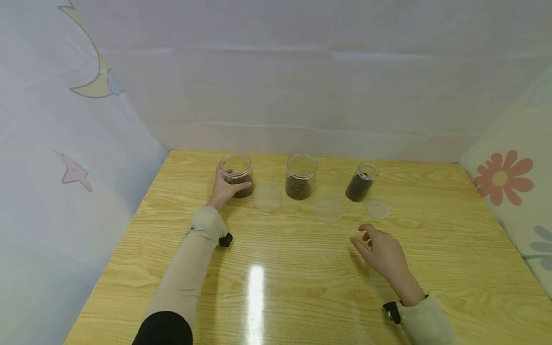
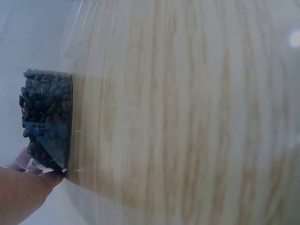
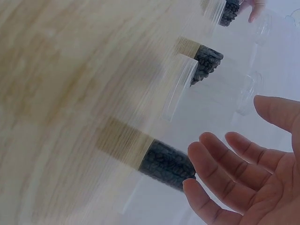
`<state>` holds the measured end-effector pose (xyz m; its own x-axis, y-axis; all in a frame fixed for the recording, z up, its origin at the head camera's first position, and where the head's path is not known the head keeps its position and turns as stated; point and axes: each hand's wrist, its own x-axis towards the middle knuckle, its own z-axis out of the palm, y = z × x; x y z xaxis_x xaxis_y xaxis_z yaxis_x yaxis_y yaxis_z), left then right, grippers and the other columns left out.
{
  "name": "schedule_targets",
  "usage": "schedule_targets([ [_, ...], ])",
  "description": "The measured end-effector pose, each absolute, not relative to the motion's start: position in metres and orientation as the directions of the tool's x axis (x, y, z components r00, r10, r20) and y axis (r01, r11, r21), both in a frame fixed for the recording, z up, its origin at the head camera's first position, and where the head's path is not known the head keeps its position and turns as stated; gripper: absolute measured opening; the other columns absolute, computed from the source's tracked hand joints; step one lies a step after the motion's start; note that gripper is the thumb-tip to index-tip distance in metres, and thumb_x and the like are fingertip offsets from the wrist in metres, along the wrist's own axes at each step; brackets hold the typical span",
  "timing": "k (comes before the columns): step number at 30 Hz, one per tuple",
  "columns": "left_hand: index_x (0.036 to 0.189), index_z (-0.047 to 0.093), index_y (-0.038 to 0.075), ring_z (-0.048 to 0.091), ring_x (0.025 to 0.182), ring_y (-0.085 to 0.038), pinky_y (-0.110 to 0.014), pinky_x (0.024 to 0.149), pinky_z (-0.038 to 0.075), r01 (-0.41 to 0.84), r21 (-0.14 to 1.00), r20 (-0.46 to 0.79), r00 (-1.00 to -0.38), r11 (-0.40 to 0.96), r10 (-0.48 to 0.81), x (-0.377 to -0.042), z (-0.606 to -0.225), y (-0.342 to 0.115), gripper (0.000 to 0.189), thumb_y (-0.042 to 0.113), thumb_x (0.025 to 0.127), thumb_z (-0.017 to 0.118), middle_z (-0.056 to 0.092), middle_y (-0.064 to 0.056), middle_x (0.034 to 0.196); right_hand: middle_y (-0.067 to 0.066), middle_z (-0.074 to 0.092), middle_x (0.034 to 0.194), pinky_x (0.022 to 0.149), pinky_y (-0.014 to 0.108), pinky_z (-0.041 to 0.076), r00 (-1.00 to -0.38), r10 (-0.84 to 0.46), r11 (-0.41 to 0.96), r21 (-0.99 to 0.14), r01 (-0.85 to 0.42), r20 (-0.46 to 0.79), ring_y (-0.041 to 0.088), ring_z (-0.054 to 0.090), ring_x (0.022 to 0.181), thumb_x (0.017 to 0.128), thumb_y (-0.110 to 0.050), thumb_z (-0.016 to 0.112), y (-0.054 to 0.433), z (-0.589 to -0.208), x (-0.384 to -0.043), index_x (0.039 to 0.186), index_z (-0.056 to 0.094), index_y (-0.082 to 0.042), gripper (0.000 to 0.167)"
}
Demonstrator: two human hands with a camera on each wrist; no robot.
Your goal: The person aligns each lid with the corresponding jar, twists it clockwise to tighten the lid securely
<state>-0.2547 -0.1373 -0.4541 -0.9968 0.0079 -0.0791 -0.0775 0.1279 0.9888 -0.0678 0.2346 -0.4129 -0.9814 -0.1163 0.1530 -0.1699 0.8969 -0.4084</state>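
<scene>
My left hand [image 1: 223, 192] grips a wide clear jar [image 1: 238, 165] at the left of the row, thumb across its front and fingers round its far side. Dark coffee beans [image 2: 46, 112] fill the jar's lower part, and its top is uncovered. To the right stands a second wide jar [image 1: 300, 184], also uncovered with beans in its bottom. A narrower jar [image 1: 359, 187] of beans is the rightmost. Over the table in front of it my right hand [image 1: 383, 253] holds nothing, its fingers loosely bent. The right wrist view shows its spread fingertips [image 3: 199, 152] overlapping the narrow jar's beans.
Flat clear lids lie before the jars: one [image 1: 267, 199] beside the left jar, one [image 1: 328, 209] before the middle jar, a smaller one [image 1: 377, 210] near the narrow jar. The wooden table [image 1: 297, 287] meets a pale cloth backdrop [image 1: 276, 96] behind the jars.
</scene>
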Motion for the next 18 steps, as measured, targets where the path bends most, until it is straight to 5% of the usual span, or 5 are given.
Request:
schedule_targets([
  [5,0.142,0.02,0.015,0.03,0.124,-0.033,-0.047,0.099,0.032,-0.07,0.994,-0.074,-0.996,0.08,0.046,-0.252,-0.446,-0.137,0.093,0.007,0.071,0.078,0.023,-0.022,0.14,0.014,0.065,0.083,0.052,0.038,0.049,-0.982,-0.138,0.896,-0.406,-0.179,0.129,0.026,0.062,0.069,0.085,-0.023,0.065,0.231,-0.411,-0.071,0.108,0.058,0.004,0.036],
  [18,0.14,0.022,0.01,0.033,0.122,-0.035,-0.047,0.099,0.032,-0.075,0.981,-0.082,-0.996,0.181,0.035,-0.242,-0.427,-0.135,0.087,0.007,0.073,0.077,0.029,-0.023,0.138,0.012,0.065,0.086,0.054,0.037,0.049,-0.957,-0.252,0.873,-0.393,-0.289,0.144,0.026,0.062,0.073,0.085,-0.026,0.065,0.203,-0.41,-0.099,0.109,0.06,0.0,0.036],
])
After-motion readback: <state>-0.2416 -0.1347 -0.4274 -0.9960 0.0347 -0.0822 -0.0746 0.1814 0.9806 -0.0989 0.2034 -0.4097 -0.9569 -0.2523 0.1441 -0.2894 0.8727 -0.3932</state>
